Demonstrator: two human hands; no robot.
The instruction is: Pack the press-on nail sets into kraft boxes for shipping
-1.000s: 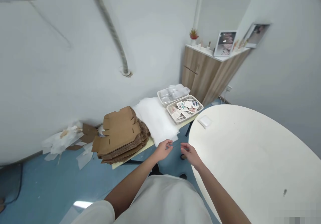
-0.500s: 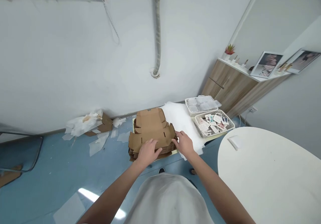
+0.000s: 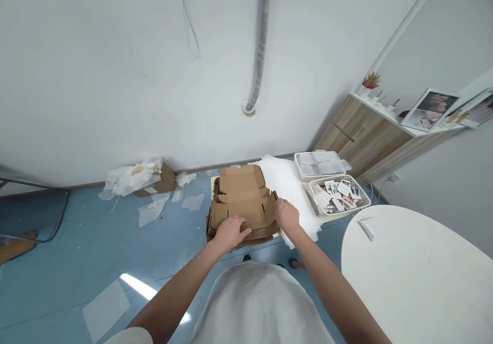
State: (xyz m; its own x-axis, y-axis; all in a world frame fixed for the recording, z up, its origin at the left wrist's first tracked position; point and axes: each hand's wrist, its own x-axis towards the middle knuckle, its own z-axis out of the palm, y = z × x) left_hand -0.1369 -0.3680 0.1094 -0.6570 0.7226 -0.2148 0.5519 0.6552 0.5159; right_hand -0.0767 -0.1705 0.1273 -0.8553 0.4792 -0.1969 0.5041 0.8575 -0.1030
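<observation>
Left hand (image 3: 231, 232): ours, lower centre of frame; open, thumb spread, resting on the near edge of the cardboard stack (image 3: 243, 200).
Right hand (image 3: 287, 214): ours, right of centre; fingers curled at the stack's right edge, whether gripping we cannot tell.
Cardboard stack: flattened brown boxes, centre of frame.
White sheets (image 3: 288, 179): just right of the stack.
Card basket (image 3: 348, 209): right of frame.
Wood cabinet (image 3: 365, 123): upper right.

Matt cardboard blanks (image 3: 243, 192), smooth tabletop (image 3: 416, 277), wood-grain cabinet (image 3: 375, 134), glossy floor (image 3: 96, 251)
</observation>
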